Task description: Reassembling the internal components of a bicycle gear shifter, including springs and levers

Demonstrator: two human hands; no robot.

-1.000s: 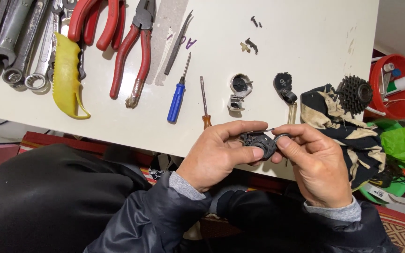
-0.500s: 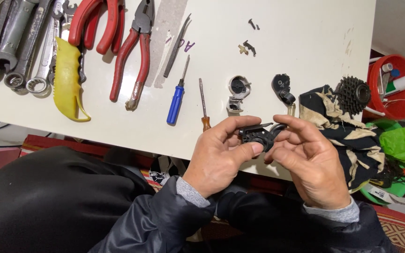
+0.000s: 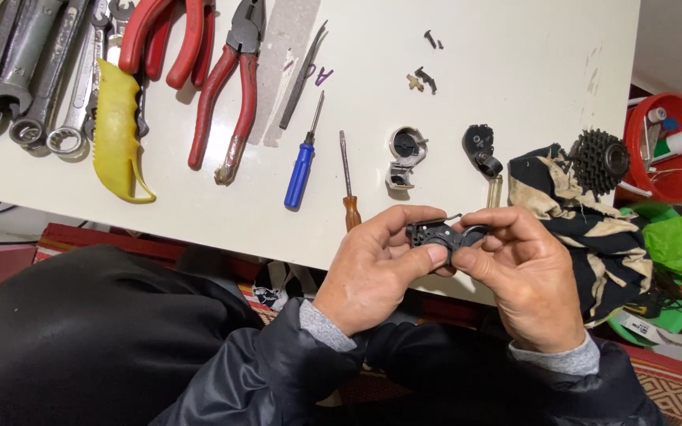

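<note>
Both my hands hold one small black plastic mechanism part (image 3: 438,235) over the near edge of the white table (image 3: 515,95). My left hand (image 3: 376,272) pinches its left side between thumb and fingers. My right hand (image 3: 524,280) grips its right side, thumb on its front. A thin wire sticks out of the part's top. Just beyond on the table lie a silver-and-black round housing (image 3: 404,155) and a black cover piece (image 3: 481,147).
Left of the hands lie a blue screwdriver (image 3: 301,166), a small wooden-handled screwdriver (image 3: 347,185), red pliers (image 3: 226,95), a yellow-handled tool (image 3: 118,130) and several wrenches (image 3: 33,71). A cog cassette (image 3: 600,158) rests on a dirty rag (image 3: 578,213). A red bucket (image 3: 676,154) stands to the right.
My hands have drawn the black part slightly nearer and turned it; the right thumb now presses on its front. The tools on the table have not moved.
</note>
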